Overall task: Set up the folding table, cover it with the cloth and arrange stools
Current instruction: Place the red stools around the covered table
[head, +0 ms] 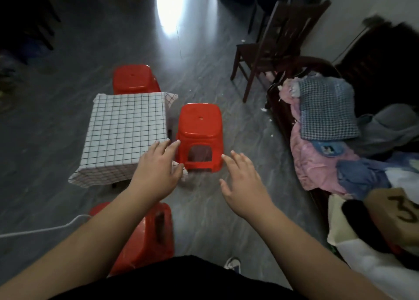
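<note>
Both hands, left (pixel 156 175) and right (pixel 242 184), hover spread and empty above the floor (pixel 204 73). Three red stools (pixel 199 127) ring the cloth-covered desk (pixel 127 127). A wooden chair (pixel 272 48) and piled clothes (pixel 324 145) crowd the right.

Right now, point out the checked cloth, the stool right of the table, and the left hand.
checked cloth (pixel 127 127), head view, middle of its top.
stool right of the table (pixel 199 120), head view, seat.
left hand (pixel 156 173), head view, back.

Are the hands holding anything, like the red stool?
No, nothing is held. The left hand and right hand both hover with spread, straight fingers near the red stool, gripping nothing.
</note>
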